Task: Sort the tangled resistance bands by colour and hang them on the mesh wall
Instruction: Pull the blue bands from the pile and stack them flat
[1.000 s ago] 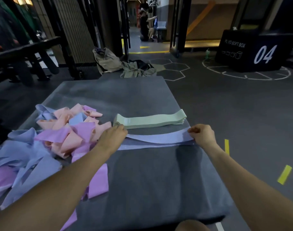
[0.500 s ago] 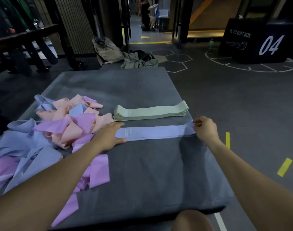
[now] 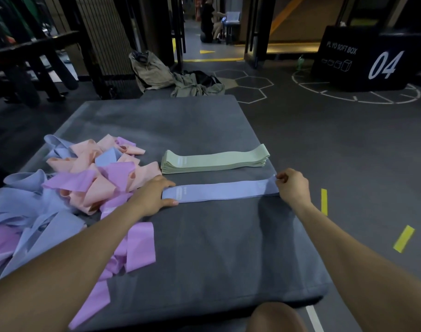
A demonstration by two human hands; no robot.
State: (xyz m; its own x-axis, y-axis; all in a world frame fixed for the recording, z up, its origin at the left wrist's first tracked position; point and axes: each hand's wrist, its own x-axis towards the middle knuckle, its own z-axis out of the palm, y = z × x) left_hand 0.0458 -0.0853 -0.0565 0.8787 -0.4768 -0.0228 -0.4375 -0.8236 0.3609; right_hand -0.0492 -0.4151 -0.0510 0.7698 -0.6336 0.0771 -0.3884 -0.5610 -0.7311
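A flat blue band (image 3: 219, 192) lies stretched across the grey mat (image 3: 204, 248). My left hand (image 3: 154, 195) rests on its left end with straight fingers. My right hand (image 3: 292, 188) pinches its right end at the mat's edge. Just beyond it sits a neat stack of green bands (image 3: 214, 159). A tangled pile of pink, purple and blue bands (image 3: 68, 188) covers the mat's left side. No mesh wall is clearly in view.
A black plyo box marked 04 (image 3: 372, 61) stands at the back right. Bags and clothes (image 3: 176, 77) lie on the floor beyond the mat. Dark racks (image 3: 37, 61) fill the back left. Yellow tape marks (image 3: 403, 238) dot the floor on the right. A person sits far back.
The twisted blue band has been laid flat and straight on the mat. My left hand's fingers have gone from curled to straight on its left end.
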